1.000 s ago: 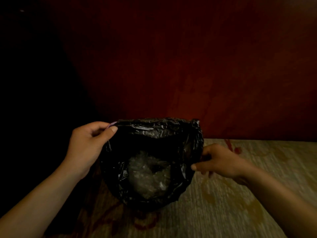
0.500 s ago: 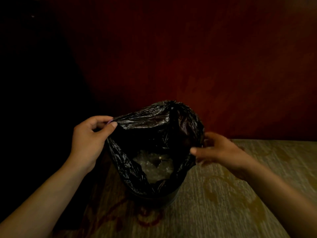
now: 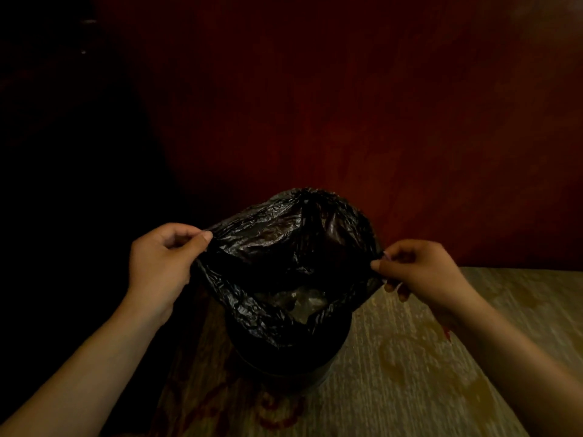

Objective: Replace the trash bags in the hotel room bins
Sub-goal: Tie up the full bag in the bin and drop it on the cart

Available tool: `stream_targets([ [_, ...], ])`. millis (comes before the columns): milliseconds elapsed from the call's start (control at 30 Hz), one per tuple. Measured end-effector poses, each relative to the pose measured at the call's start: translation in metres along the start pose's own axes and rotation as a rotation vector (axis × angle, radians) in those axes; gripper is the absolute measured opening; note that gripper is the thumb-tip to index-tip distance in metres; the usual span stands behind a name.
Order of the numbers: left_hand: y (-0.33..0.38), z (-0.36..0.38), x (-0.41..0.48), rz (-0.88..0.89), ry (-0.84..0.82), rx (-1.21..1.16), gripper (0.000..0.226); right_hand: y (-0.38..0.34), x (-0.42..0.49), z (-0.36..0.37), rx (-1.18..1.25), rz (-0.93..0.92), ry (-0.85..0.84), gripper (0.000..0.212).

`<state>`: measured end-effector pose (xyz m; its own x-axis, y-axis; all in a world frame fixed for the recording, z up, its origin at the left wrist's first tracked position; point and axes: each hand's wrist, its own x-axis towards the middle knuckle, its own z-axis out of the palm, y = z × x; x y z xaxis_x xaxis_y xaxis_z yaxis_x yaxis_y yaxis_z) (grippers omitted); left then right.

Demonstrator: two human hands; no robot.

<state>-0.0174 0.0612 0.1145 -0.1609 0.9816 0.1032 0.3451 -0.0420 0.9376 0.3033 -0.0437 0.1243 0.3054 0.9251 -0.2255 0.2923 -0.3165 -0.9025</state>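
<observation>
A dark red wall [image 3: 378,121] fills the back of the view, and the left side is lost in black shadow. Below it, a pale carpet [image 3: 410,373] with red marks is seen on the floor. A round dark bin [image 3: 284,364] stands on the carpet close to the wall. A crinkly black trash bag [image 3: 284,247] is held up over the bin, with its lower part hanging down into it. The bag's mouth is pulled wide. Something clear and crumpled [image 3: 303,301] is seen deep inside; what it is cannot be told. The bag's left edge is pinched by the left hand [image 3: 161,266], thumb against fingers. The right edge is pinched the same way by the right hand [image 3: 422,272].
</observation>
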Motion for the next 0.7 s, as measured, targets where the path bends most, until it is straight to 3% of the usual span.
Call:
stream_targets([
  [200,0.007,-0.009,-0.001,0.115,0.128,0.105,0.015,-0.017,0.000,-0.009,0.230,-0.225,0.230,0.007],
  [367,0.023,-0.004,-0.018,0.319,0.039,0.372,0.012,-0.024,-0.003,0.006,-0.413,-0.375,0.241,0.007],
  [467,0.037,-0.009,-0.016,0.502,0.095,0.491,0.003,-0.045,-0.007,0.005,-0.511,-0.629,0.396,0.003],
  [600,0.051,-0.013,-0.019,0.571,0.074,0.594,0.005,-0.058,-0.005,0.012,-0.689,-0.630,0.313,0.002],
  [700,0.074,-0.013,-0.020,0.655,0.141,0.543,0.007,-0.076,-0.011,0.011,-0.578,-0.789,0.455,0.002],
])
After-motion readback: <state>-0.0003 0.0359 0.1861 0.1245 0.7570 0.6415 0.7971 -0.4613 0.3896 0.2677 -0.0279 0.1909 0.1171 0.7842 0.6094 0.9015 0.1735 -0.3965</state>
